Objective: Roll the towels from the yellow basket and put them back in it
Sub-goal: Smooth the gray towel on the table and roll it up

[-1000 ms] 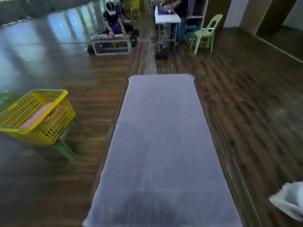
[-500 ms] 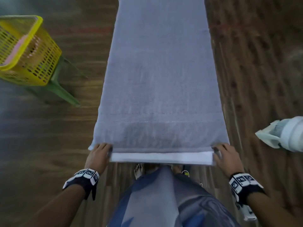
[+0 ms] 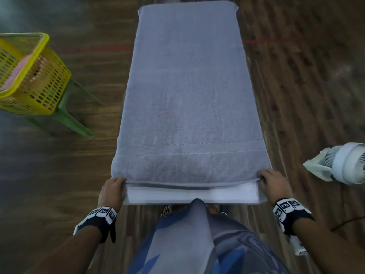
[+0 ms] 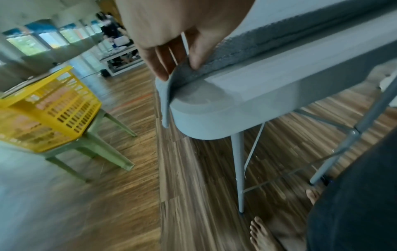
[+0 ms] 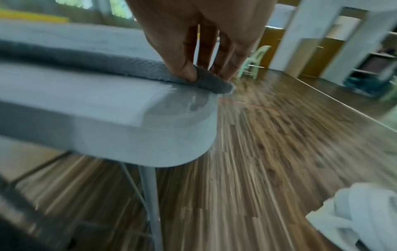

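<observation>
Rolling not yet begun — left hand (image 3: 112, 191) and right hand (image 3: 273, 185) each pinch a near corner of the flat grey towel (image 3: 187, 95); pink towel waits in the yellow basket (image 3: 42, 82).

Yellow basket (image 3: 37, 76) on green stool (image 3: 73, 119) left of table (image 3: 189, 196), fan (image 3: 343, 165) right, towel (image 3: 187, 95) top unobstructed

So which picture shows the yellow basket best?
The left wrist view: the yellow slotted plastic basket fills much of its left side, showing its slotted walls and the green stool it sits on, though blurred. The head view cuts it off at the left edge. The right wrist view shows only a blurred yellow strip, possibly its rim.
</observation>
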`<act>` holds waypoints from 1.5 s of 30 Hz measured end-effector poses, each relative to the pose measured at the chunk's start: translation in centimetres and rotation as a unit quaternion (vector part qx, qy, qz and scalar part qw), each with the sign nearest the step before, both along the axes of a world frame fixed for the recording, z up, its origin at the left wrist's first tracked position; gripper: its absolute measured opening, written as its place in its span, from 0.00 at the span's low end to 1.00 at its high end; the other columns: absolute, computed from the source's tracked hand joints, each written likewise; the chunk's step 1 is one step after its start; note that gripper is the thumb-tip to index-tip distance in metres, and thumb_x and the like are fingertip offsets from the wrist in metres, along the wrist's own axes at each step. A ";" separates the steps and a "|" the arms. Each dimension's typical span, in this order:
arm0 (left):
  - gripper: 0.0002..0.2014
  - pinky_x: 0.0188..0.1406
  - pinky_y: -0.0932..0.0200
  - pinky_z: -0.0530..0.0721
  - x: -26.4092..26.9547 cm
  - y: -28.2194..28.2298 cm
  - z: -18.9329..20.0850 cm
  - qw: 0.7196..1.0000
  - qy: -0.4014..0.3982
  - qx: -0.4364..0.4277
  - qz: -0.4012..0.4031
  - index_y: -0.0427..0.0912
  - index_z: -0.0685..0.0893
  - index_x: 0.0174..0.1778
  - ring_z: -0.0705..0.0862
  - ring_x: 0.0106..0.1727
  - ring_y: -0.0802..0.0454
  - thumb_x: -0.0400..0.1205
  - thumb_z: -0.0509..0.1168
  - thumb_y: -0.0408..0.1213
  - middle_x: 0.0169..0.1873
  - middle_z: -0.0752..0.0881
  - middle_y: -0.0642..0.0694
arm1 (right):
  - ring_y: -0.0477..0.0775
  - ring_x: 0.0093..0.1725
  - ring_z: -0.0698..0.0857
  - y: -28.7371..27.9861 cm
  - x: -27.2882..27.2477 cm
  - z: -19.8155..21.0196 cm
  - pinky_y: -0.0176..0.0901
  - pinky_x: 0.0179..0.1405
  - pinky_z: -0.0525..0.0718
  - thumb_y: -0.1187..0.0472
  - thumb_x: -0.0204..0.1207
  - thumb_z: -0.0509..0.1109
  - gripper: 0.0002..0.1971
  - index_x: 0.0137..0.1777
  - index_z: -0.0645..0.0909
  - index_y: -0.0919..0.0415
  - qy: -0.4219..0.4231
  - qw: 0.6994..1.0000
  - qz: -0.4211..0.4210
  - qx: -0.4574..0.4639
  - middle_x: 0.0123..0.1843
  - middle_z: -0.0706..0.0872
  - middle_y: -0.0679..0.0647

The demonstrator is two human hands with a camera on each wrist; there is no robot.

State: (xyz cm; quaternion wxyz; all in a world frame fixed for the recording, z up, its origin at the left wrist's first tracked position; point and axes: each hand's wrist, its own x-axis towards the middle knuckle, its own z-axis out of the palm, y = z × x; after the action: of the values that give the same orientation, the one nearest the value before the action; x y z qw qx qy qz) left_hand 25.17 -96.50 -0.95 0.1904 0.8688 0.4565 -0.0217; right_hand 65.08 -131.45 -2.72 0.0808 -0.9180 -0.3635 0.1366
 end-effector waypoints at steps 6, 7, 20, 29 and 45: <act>0.12 0.39 0.52 0.74 -1.8 -0.3 -0.2 0.998 -0.060 0.008 0.016 0.37 0.86 0.40 0.78 0.37 0.43 0.73 0.57 0.33 0.36 0.84 0.42 | 0.63 0.37 0.82 -2.3 -1.9 -0.6 0.56 0.44 0.79 0.68 0.68 0.74 0.04 0.38 0.87 0.58 -0.044 0.994 -0.095 0.043 0.38 0.88 0.58; 0.14 0.38 0.52 0.73 -1.8 -0.2 -0.2 0.999 -0.051 0.011 0.008 0.39 0.85 0.38 0.77 0.36 0.42 0.73 0.54 0.36 0.33 0.82 0.43 | 0.62 0.40 0.82 -2.5 -2.2 -0.9 0.57 0.48 0.76 0.67 0.70 0.72 0.05 0.39 0.86 0.56 -0.039 0.993 -0.107 0.027 0.40 0.89 0.57; 0.17 0.40 0.42 0.79 0.6 -2.6 -1.1 0.998 -0.030 0.013 0.055 0.36 0.81 0.43 0.77 0.41 0.39 0.62 0.72 0.18 0.41 0.80 0.39 | 0.64 0.45 0.84 -1.0 -3.9 -1.7 0.59 0.46 0.85 0.77 0.56 0.79 0.18 0.45 0.85 0.62 0.044 0.995 -0.002 0.095 0.47 0.84 0.59; 0.15 0.47 0.43 0.82 -0.8 -0.7 -1.3 0.997 -0.024 0.013 0.072 0.37 0.86 0.50 0.78 0.51 0.38 0.69 0.71 0.21 0.49 0.85 0.41 | 0.69 0.43 0.84 -0.8 -2.9 -1.3 0.59 0.49 0.83 0.85 0.57 0.75 0.17 0.44 0.88 0.69 0.021 0.990 -0.062 0.126 0.44 0.88 0.65; 0.11 0.48 0.39 0.76 1.7 0.6 -0.3 0.993 0.071 0.080 0.046 0.42 0.78 0.46 0.75 0.42 0.40 0.70 0.69 0.28 0.40 0.77 0.42 | 0.69 0.46 0.79 -0.4 -1.0 -0.8 0.60 0.48 0.76 0.71 0.68 0.71 0.05 0.42 0.82 0.64 -0.025 0.989 -0.139 0.043 0.46 0.80 0.65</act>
State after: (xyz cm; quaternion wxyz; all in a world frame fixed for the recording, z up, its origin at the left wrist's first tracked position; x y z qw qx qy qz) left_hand 26.83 -95.87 -1.29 0.0881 0.8558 0.5083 -0.0379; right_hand 64.09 -131.89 -3.56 0.1289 -0.9583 -0.2403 0.0852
